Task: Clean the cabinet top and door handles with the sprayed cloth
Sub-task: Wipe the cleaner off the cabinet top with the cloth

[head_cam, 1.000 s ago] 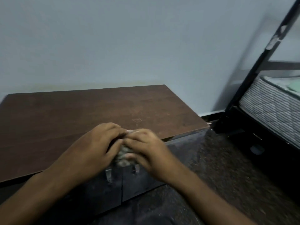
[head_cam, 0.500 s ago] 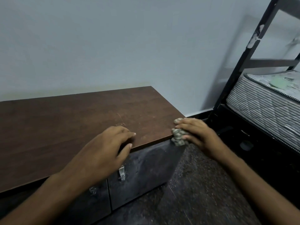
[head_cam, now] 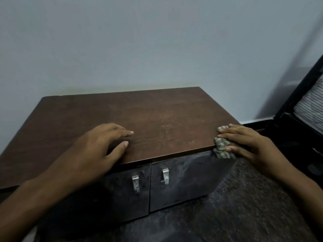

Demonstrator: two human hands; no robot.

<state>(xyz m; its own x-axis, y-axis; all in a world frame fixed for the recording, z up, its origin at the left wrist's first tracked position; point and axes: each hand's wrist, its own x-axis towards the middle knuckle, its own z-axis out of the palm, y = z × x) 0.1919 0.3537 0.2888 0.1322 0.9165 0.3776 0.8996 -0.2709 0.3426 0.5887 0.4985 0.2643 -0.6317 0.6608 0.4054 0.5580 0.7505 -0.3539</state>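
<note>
While the left hand (head_cam: 97,147) is resting flat near the cabinet top's (head_cam: 139,110) front edge, fingers spread, right hand (head_cam: 244,145) is pressing the cloth (head_cam: 221,148) against the front right corner, fingers curling around it, two metal door handles (head_cam: 135,183) showing below.

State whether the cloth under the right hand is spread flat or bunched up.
Bunched up. The cloth shows as a crumpled wad with folds under the right hand, pressed at the right corner of the cabinet top.
</note>
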